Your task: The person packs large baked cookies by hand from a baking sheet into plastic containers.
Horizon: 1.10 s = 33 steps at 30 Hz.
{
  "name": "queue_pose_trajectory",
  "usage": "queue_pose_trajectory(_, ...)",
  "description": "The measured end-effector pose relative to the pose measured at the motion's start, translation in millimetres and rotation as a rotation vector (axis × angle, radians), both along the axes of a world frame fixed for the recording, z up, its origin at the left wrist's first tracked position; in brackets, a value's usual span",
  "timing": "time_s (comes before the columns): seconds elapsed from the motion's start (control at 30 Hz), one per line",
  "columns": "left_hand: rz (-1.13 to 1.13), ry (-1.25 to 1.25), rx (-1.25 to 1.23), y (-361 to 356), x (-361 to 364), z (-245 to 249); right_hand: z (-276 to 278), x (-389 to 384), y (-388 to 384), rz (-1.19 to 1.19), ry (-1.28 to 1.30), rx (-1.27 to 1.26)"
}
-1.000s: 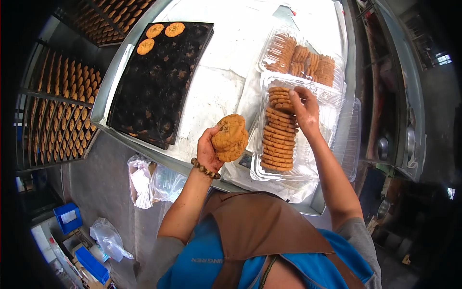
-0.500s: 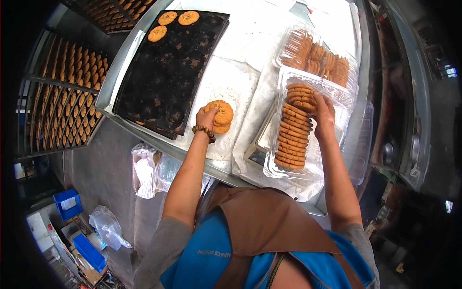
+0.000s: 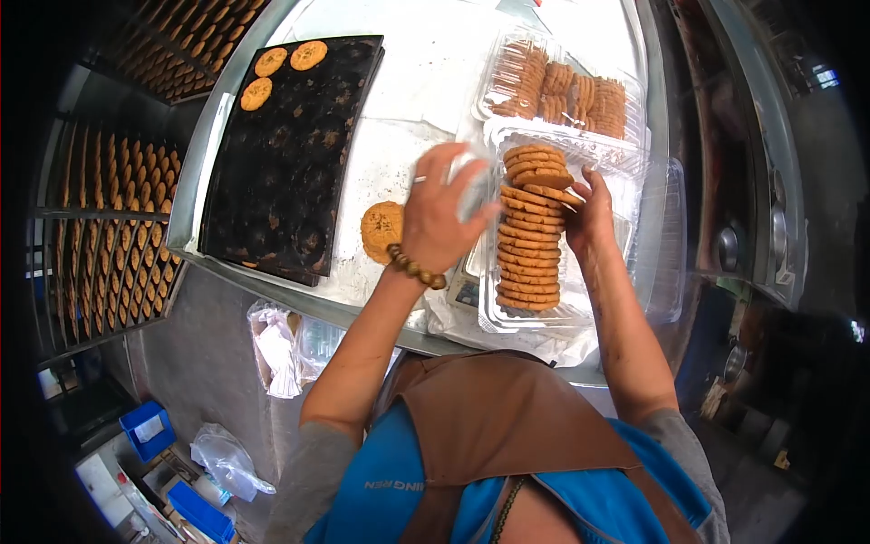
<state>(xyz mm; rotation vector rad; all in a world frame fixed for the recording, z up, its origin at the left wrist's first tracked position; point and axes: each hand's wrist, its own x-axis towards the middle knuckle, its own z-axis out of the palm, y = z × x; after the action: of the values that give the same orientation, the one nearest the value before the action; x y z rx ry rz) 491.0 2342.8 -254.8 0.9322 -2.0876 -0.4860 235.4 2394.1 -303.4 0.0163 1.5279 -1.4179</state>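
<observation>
My left hand (image 3: 444, 204), slightly blurred, has its fingers spread and holds nothing; it hovers between the table paper and the clear plastic box (image 3: 625, 163). Below its wrist lie round cookies (image 3: 381, 231) with dark specks on top, partly hidden by the hand. Inside the open box stands a long row of cookies (image 3: 530, 263) on edge, with a smaller leaning group (image 3: 535, 163) at its far end. My right hand (image 3: 591, 213) reaches into the box at the row's right side, its fingers on the edge of a tilted cookie (image 3: 555, 194).
A dark baking tray (image 3: 281, 172) with 3 cookies in its far corner lies at the left. Behind the open box sits another plastic box (image 3: 562, 86) filled with cookies. A scale (image 3: 467, 288) shows partly under the open box. Racks of cookies (image 3: 118, 218) stand at far left.
My left hand has let go of the cookies on the paper and moved right toward the box, fingers spreading. My right hand has shifted down along the row; a cookie there now tilts outward.
</observation>
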Motion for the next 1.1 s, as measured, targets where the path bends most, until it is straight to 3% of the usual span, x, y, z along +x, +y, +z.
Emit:
queue_pose_trajectory(0.07,-0.237,-0.178,-0.057,-4.9,-19.7,19.4,-3.5,3.2,1.4,-0.05,0.024,-0.014)
queue_pose_trajectory(0.1,-0.244,-0.181,-0.055,-6.7,-29.2,20.7,-2.7,4.0,2.3,-0.05,0.035,0.034)
queue_pose_trajectory(0.17,-0.299,-0.612,0.006,-11.2,-46.7,20.8,-4.3,2.0,4.0,-0.014,0.024,0.063)
queue_pose_trajectory(0.27,-0.32,-0.744,0.0,-19.7,-66.0,10.2,17.5,20.8,6.9,-0.016,0.05,0.117)
queue_pose_trajectory(0.3,-0.313,-0.788,-0.029,-22.3,-69.3,9.0,14.1,21.0,9.5,-0.012,-0.078,0.078)
queue_pose_trajectory(0.4,-0.376,-0.828,0.099,-30.8,-75.3,7.4,13.6,20.6,17.9,0.01,-0.236,0.044)
queue_pose_trajectory(0.77,-0.475,-0.665,0.144,-26.0,-64.6,0.0,58.3,36.3,26.2,0.273,-0.05,0.17)
queue_pose_trajectory(1.1,-0.524,-0.579,0.276,-26.5,-43.0,6.7,21.7,24.0,38.2,0.375,-0.072,0.183)
